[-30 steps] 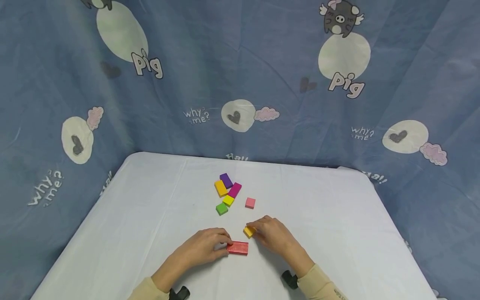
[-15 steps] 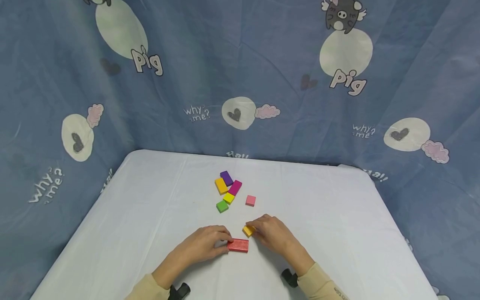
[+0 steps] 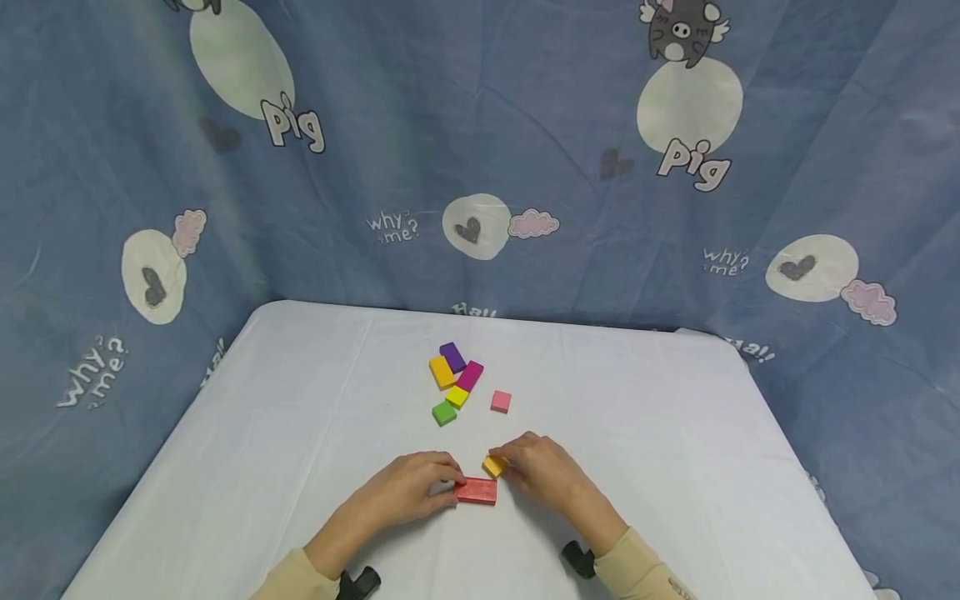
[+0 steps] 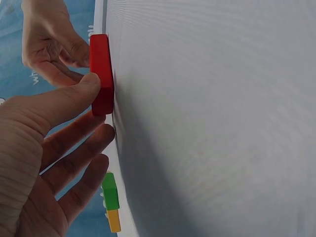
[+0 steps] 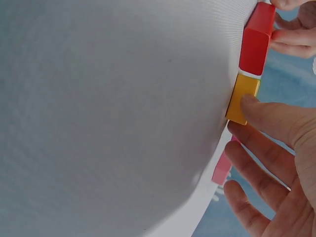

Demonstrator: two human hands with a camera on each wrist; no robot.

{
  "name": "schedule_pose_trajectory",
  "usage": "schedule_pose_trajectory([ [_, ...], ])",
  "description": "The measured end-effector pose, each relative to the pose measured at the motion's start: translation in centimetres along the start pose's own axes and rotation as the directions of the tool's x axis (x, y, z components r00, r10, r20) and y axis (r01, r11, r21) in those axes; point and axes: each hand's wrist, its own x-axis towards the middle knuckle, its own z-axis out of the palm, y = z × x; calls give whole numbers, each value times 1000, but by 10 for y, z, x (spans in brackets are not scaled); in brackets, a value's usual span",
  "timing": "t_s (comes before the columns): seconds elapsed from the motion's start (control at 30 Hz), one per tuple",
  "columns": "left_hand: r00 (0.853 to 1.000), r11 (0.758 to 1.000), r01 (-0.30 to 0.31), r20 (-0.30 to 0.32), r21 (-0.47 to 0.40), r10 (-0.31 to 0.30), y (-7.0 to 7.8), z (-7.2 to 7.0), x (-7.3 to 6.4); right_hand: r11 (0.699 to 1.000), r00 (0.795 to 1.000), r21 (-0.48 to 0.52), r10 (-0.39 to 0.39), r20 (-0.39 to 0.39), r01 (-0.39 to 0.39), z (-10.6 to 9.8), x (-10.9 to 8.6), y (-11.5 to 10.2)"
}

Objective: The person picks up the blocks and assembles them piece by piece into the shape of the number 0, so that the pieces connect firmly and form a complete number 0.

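A red rectangular block [image 3: 477, 492] lies lengthwise on the white table, its left end pinched between the thumb and a finger of my left hand [image 3: 407, 490]. In the left wrist view the thumb presses the near side of that block, while the other fingers spread apart below. My right hand [image 3: 546, 473] pinches a small orange-yellow block [image 3: 492, 467] just beyond the red block's far right corner. The right wrist view shows my thumb on the face of this yellow block [image 5: 239, 94], with the red block [image 5: 255, 50] close past its end.
Farther back on the table [image 3: 645, 417] lies a loose cluster: a purple block [image 3: 453, 357], an orange-yellow block [image 3: 442, 372], a magenta block [image 3: 470, 376], a yellow block [image 3: 457, 397] and a green block [image 3: 444, 413]. One pink block [image 3: 501, 402] sits apart, right of them. A blue printed curtain [image 3: 555, 275] hangs behind.
My right hand has shifted slightly left and nearer, bringing the orange-yellow block closer to the red one. The left hand keeps its hold on the red block. The head view has tilted a little.
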Motion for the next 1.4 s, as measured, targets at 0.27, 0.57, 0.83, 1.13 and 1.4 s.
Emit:
schedule_pose_trajectory([
  [0.27, 1000, 1000, 9, 5, 9, -9, 0, 0, -1, 1000, 1000, 1, -10, -3, 10, 0, -1, -1],
  [0.57, 1000, 1000, 4, -3, 13, -4, -1, 1, -1, 1000, 1000, 3, -16, 1, 16, 0, -1, -1],
  [0.83, 1000, 1000, -19, -22, 20, 19, 0, 1, -2, 1000, 1000, 12, -5, 13, 5, 1, -1, -1],
  [1.13, 1000, 1000, -10, -10, 6, 10, -2, 2, -1, 1000, 1000, 1, -9, 4, 9, 2, -1, -1],
  [1.4, 1000, 1000, -6, 2, 3, 6, -2, 1, 1, 1000, 1000, -2, -6, 2, 6, 0, -3, -2],
])
